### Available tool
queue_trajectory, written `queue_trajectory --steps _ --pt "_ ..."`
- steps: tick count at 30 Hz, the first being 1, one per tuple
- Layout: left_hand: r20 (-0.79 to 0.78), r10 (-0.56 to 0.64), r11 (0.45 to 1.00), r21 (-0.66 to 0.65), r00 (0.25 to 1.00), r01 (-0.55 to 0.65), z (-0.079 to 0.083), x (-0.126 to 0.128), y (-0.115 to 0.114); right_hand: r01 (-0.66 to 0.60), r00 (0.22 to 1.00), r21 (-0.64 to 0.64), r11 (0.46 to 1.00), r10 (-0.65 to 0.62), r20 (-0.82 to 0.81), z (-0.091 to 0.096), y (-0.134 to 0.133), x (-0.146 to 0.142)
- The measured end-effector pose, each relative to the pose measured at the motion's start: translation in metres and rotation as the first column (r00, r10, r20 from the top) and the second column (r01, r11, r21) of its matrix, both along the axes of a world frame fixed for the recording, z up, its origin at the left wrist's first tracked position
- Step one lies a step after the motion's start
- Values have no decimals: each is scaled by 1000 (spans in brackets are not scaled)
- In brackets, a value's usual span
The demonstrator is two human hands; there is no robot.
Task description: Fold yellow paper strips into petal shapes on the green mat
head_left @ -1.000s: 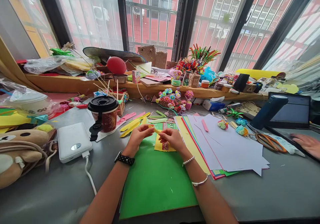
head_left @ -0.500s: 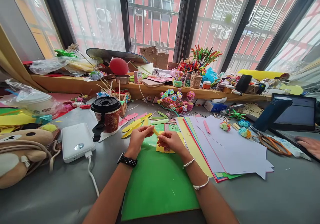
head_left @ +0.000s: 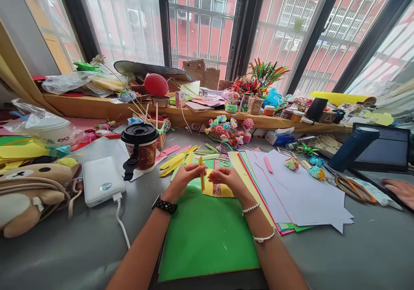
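My left hand [head_left: 186,178] pinches a folded yellow paper strip [head_left: 202,175] between thumb and fingers. The strip stands upright, its narrow side toward me. Just right of it, my right hand [head_left: 224,178] is apart from the strip, fingers curved and holding nothing I can see. Both hands hover over a green board [head_left: 210,238]. Under the right hand lies yellow paper [head_left: 228,192] with a patterned pink ruler-like strip [head_left: 216,189]. More folded yellow strips [head_left: 173,162] lie beyond my left hand.
Stacked coloured and white paper [head_left: 307,195] lies right of the board. On the left stand a lidded cup [head_left: 139,149] and a white power bank [head_left: 102,181]. Scissors [head_left: 355,190] and another person's hand [head_left: 399,188] are at the right. Crocheted flowers [head_left: 223,130] stand at the back.
The yellow strip has turned from slanting between both hands to upright in my left hand. My right hand has let go and moved slightly right. The view has shifted slightly.
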State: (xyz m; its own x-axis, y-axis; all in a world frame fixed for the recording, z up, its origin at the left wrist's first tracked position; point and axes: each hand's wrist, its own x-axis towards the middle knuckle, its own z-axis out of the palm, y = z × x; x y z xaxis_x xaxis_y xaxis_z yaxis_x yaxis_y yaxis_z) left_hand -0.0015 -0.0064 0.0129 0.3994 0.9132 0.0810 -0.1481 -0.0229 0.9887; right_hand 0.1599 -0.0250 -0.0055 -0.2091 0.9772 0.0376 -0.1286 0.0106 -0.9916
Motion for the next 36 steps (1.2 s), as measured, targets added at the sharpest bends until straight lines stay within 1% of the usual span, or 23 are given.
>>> queue_trajectory --steps 2,3,5,7,9,14,18,21,25,28,30,33,36 --pt "-74 -56 998 11 996 57 2 0 -2 77 996 77 994 -73 -50 1 1 1" --pt "-107 -92 995 14 990 94 3 1 -3 87 995 107 990 -80 -67 1 1 1" --pt "-142 -170 985 11 975 173 4 2 -5 59 996 154 986 -47 -82 2 0 -1" --pt "-141 -247 969 -11 959 248 3 3 -6 24 996 182 983 -7 -93 2 -2 -3" --pt "-130 -297 955 -33 946 295 1 4 -6 9 995 203 979 12 -102 3 -3 -4" --pt "-108 -355 934 -90 929 346 -5 3 -4 1 997 251 968 18 -72 3 -4 -5" --pt "-110 -391 917 -129 914 377 -6 3 -4 72 997 271 960 -69 -18 2 -3 -5" --pt "-105 -388 919 -125 916 375 -6 3 -4 112 994 314 943 -112 -20 3 -4 -5" --pt "-120 -385 921 -105 915 374 -7 3 -3 122 992 353 928 -110 -54 5 -6 -9" --pt "-94 -391 918 -118 916 379 -7 4 -2 129 991 353 927 -111 -71 5 -7 -11" --pt "-74 -404 910 -132 912 393 -7 4 -2 114 993 322 940 -98 -66 4 -6 -11" --pt "-58 -440 894 -124 896 431 -7 4 -3 60 998 279 958 -63 1 4 -5 -9" --pt "-30 -443 891 -121 896 437 -7 4 -3 76 993 319 945 -101 62 6 -6 -8"
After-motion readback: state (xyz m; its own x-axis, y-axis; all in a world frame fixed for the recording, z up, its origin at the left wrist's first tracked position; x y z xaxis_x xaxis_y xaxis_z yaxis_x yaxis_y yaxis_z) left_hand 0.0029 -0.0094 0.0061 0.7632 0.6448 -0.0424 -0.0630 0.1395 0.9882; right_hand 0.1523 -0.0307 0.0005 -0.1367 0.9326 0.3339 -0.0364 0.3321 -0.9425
